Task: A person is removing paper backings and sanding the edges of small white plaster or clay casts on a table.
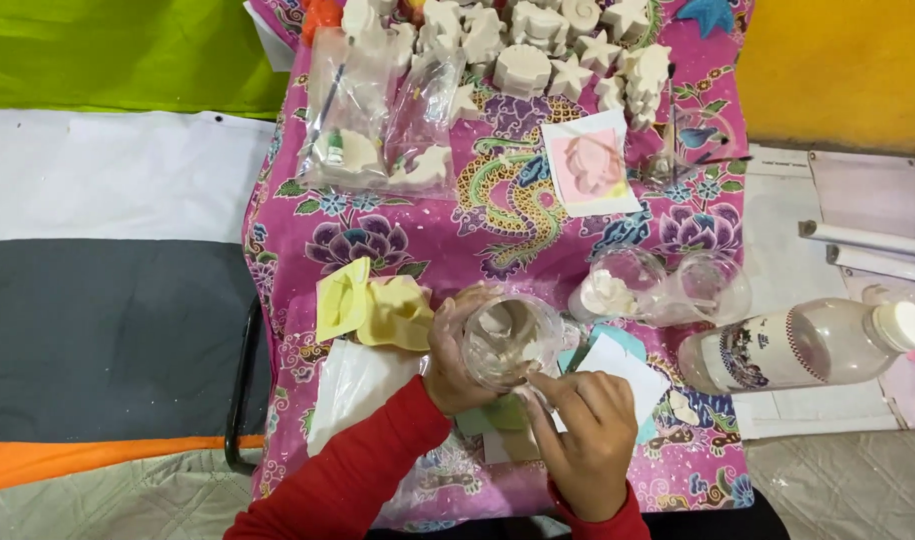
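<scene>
Surface (pixel 397 225): covered by a pink floral cloth.

Left hand (pixel 455 365): fingers wrapped around a clear cup (pixel 509 338), gripping its side; red sleeve behind it. The cup sits near the front middle of the surface, tilted toward the camera, with whitish residue inside.

Right hand (pixel 585 432): fingers pinched together at the cup's lower rim; whether they grip something small cannot be told.

Beside the left hand: two yellow moulds (pixel 372 308), touching each other.

Under and beside the right hand: white and teal paper sheets (pixel 622 365).

Right of the cup: two clear cups lying on their sides (pixel 667 285), one with white lumps inside.

Right edge: plastic bottle (pixel 807 345) on its side, white cap.

Far end: a crowd of white plaster figures (pixel 537 45), stars among them; two clear bags (pixel 382 125) holding more figures; a pink card (pixel 589 165).
</scene>
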